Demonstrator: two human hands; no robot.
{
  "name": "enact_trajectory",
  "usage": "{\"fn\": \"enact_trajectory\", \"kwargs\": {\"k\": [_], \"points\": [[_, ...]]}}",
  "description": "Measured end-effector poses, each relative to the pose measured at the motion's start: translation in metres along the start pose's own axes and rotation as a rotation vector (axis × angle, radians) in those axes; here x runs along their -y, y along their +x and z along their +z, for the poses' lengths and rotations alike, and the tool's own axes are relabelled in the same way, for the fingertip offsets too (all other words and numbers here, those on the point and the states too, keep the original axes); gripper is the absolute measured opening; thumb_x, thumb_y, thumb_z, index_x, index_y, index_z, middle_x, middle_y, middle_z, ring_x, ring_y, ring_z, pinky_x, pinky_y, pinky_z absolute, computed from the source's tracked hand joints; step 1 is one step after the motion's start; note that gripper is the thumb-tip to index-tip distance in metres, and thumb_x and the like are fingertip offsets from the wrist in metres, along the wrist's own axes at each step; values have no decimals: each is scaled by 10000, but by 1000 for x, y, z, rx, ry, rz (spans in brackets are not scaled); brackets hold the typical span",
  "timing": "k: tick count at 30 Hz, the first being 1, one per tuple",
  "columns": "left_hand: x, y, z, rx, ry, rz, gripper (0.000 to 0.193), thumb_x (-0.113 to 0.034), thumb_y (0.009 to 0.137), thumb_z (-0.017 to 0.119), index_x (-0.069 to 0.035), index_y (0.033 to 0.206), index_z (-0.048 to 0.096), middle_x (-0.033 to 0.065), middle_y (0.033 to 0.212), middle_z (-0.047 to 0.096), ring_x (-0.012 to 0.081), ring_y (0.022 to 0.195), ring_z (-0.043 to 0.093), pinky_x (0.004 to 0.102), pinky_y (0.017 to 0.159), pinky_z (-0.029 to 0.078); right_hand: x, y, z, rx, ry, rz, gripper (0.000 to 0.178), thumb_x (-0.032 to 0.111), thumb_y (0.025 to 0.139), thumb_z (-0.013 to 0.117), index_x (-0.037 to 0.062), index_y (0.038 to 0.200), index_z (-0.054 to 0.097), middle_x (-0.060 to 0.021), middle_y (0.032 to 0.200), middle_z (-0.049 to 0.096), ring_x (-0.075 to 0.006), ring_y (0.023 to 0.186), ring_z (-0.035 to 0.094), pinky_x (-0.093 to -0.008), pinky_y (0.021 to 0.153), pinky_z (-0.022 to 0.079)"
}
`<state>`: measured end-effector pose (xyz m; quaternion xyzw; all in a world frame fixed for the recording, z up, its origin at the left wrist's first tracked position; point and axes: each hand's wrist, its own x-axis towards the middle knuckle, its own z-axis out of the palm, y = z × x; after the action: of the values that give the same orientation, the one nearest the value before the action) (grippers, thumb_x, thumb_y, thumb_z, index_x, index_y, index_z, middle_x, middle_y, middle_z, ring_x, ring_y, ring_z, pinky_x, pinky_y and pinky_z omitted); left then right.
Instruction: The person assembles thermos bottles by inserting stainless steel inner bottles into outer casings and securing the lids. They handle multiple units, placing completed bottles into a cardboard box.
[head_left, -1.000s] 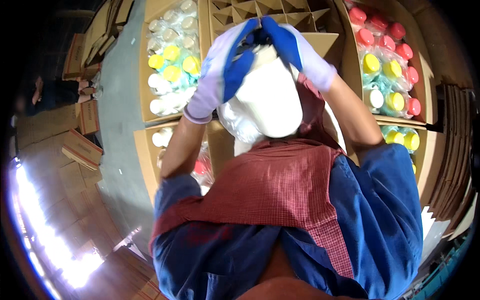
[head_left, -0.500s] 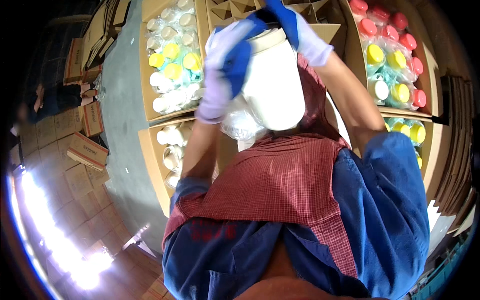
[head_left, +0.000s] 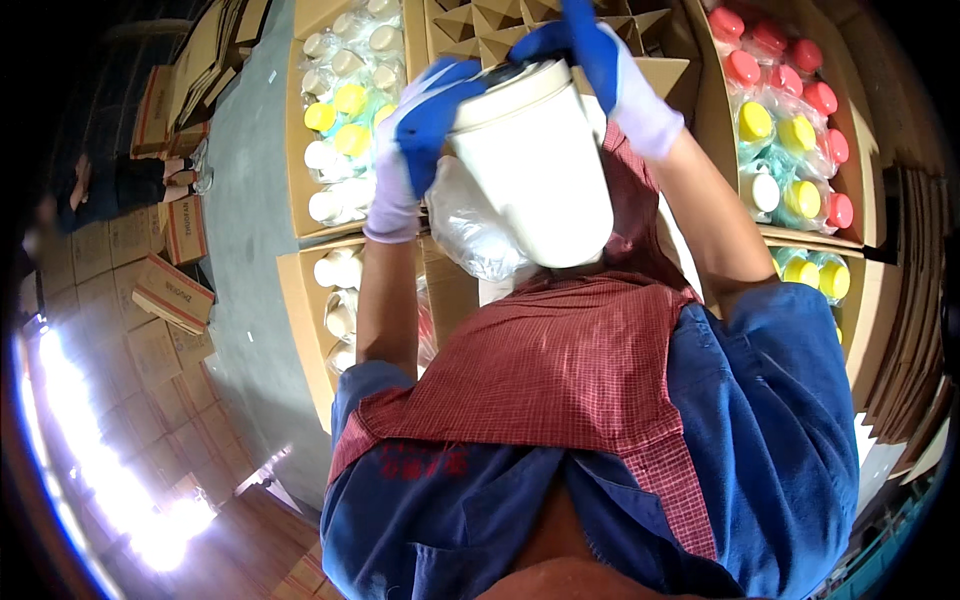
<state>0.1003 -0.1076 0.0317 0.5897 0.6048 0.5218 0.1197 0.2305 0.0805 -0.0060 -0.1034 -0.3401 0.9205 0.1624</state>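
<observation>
A white lidded jug point(head_left: 545, 175) tilts in front of my chest, its cream lid rim point(head_left: 515, 95) with a black top part toward the far side. My left hand point(head_left: 415, 140), in a blue and pale lavender glove, grips the lid's left side with bent fingers. From the right, my right hand point(head_left: 610, 85), gloved alike, holds the top of the lid, with blue fingers across the black part. Some of the fingertips are hidden behind the lid. A clear plastic bag point(head_left: 475, 225) hangs beside the jug, below my left hand.
A carton with cardboard dividers point(head_left: 490, 30) lies ahead. Cartons of bagged bottles flank me: beige, yellow and white lids point(head_left: 350, 100) left, red and yellow lids point(head_left: 800, 130) right. Flattened cartons point(head_left: 905, 320) stack at far right. Another person point(head_left: 120, 190) stands far left.
My left hand has moved left and slightly down along the lid, baring more of the jug's side. The jug tilts more, and more of the plastic bag shows.
</observation>
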Motion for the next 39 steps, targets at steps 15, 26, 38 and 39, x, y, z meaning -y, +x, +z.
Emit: {"fn": "enact_trajectory", "kwargs": {"k": [15, 26, 38, 39], "points": [[-17, 19, 43, -109, 177, 96, 392, -282, 946, 430, -14, 1108, 665, 153, 1149, 653, 269, 1058, 604, 358, 966, 402, 25, -7, 17, 88, -151, 190, 688, 573, 960, 400, -54, 1155, 605, -144, 1112, 650, -221, 1050, 594, -313, 975, 431], [46, 6, 6, -224, -308, -163, 541, -380, 983, 362, 68, 1219, 552, 207, 1282, 562, 287, 1217, 518, 366, 1046, 375, 11, -14, 11, 34, -382, -98, 563, 433, 1031, 319, -20, 1252, 570, -126, 1241, 609, -194, 1131, 585, -294, 1033, 411], [-32, -11, 25, -33, -29, -163, 502, -282, 909, 480, 8, 1318, 500, 195, 1305, 531, 322, 1245, 491, 389, 1072, 342, 16, -31, 2, 260, -753, -453, 519, 214, 908, 435, -17, 1373, 447, -157, 1492, 355, -281, 1433, 225, -375, 1147, 211], [-41, -13, 24, 23, 97, -99, 498, -255, 883, 511, -9, 1317, 510, 200, 1296, 535, 329, 1233, 503, 384, 1057, 362, -1, -30, -7, 142, -297, -247, 513, 260, 945, 408, -11, 1381, 426, -178, 1479, 365, -298, 1407, 284, -396, 1145, 257]]}}
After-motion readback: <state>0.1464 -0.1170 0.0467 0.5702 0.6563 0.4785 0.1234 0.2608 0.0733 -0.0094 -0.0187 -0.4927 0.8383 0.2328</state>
